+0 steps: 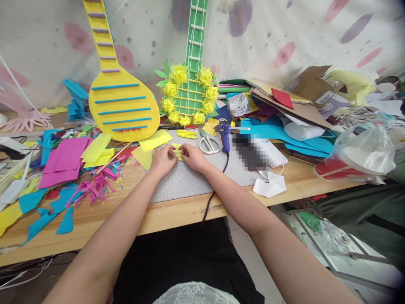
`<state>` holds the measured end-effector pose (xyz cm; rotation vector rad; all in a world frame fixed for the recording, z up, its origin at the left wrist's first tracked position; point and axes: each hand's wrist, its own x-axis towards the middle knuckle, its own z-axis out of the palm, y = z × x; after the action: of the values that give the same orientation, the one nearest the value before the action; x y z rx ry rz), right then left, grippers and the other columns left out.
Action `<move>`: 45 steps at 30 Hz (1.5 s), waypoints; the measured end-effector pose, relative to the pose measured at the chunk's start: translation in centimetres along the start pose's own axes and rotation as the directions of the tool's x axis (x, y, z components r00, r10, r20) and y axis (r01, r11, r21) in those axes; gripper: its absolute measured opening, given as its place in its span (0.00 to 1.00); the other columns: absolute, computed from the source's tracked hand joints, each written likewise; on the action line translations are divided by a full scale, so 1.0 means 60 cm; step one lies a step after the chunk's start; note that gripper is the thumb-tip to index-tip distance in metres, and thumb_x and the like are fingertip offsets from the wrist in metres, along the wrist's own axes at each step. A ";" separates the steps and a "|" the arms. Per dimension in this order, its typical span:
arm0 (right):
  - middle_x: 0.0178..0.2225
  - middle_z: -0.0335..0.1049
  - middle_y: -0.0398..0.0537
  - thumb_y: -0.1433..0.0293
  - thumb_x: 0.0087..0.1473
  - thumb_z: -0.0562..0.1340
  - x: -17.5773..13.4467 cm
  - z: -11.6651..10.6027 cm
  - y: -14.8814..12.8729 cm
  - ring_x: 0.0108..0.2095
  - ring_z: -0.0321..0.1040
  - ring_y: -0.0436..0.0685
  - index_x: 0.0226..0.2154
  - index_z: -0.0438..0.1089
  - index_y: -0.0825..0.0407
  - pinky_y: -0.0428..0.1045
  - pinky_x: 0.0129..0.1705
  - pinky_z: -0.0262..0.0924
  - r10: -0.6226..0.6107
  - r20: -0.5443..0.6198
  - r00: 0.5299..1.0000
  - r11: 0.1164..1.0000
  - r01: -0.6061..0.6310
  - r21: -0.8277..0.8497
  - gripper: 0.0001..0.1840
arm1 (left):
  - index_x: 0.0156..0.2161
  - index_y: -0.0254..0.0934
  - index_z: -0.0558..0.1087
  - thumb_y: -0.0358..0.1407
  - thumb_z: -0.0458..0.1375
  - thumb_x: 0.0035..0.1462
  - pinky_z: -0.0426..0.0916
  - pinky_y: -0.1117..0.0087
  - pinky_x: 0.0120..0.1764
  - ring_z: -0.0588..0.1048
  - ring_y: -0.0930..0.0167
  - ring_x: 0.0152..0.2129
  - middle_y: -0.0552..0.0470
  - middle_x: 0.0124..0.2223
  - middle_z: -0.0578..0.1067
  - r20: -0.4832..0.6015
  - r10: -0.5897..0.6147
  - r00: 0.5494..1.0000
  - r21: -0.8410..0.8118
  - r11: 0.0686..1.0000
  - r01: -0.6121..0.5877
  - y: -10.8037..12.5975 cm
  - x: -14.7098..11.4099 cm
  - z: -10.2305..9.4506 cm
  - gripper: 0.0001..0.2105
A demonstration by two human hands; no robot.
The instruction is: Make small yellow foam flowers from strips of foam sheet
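Both my hands rest over the grey cutting mat (177, 185), with a small piece of yellow crepe paper (178, 153) between them. The fingers of my left hand (163, 160) are pinched at its left edge. My right hand (193, 157) grips its right side with thumb and fingers closed. Beside my left hand lie larger yellow paper sheets (155, 140). A small stack of cut yellow strips (186, 134) sits just beyond the hands. To the right are white-handled scissors (209, 145) and a blue hot glue gun (225, 138), its cord running off the table edge.
A yellow paper instrument (125, 107) and a green one (193, 90) with yellow flowers lean at the back. Magenta sheets (63, 162) and blue scraps (66, 220) cover the left. Cardboard (294, 107) piles up at right, near a bagged red cup (338, 166).
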<state>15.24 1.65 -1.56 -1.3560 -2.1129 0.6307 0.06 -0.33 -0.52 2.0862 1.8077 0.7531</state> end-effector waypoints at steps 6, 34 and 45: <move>0.31 0.68 0.44 0.78 0.47 0.55 0.000 -0.001 -0.001 0.31 0.61 0.50 0.37 0.66 0.53 0.46 0.36 0.55 -0.002 0.002 1.000 1.000 0.002 -0.005 0.13 | 0.37 0.39 0.68 0.35 0.58 0.47 0.58 0.60 0.45 0.72 0.66 0.37 0.54 0.33 0.77 -0.010 0.006 1.000 -0.006 1.000 -0.006 -0.002 0.001 0.002 0.10; 0.38 0.65 0.51 0.80 0.51 0.51 -0.005 -0.015 -0.005 0.41 0.62 0.52 0.38 0.69 0.57 0.48 0.50 0.54 -0.081 0.129 0.988 0.995 0.088 -0.044 0.15 | 0.34 0.43 0.74 0.43 0.58 0.47 0.56 0.57 0.47 0.64 0.58 0.46 0.49 0.42 0.73 0.000 0.041 0.999 0.216 0.975 -0.040 0.005 -0.009 0.005 0.09; 0.36 0.64 0.49 0.81 0.48 0.51 -0.001 -0.013 0.003 0.39 0.62 0.52 0.37 0.69 0.56 0.48 0.47 0.55 -0.081 0.121 0.989 0.996 0.083 -0.015 0.16 | 0.35 0.43 0.73 0.51 0.61 0.41 0.55 0.57 0.49 0.63 0.58 0.46 0.47 0.43 0.71 0.029 0.021 0.999 0.197 0.980 -0.026 0.013 -0.011 -0.001 0.18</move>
<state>15.88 1.73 -1.10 -1.2630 -2.2638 0.6745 0.60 -1.15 -0.19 2.2324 1.9160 0.5679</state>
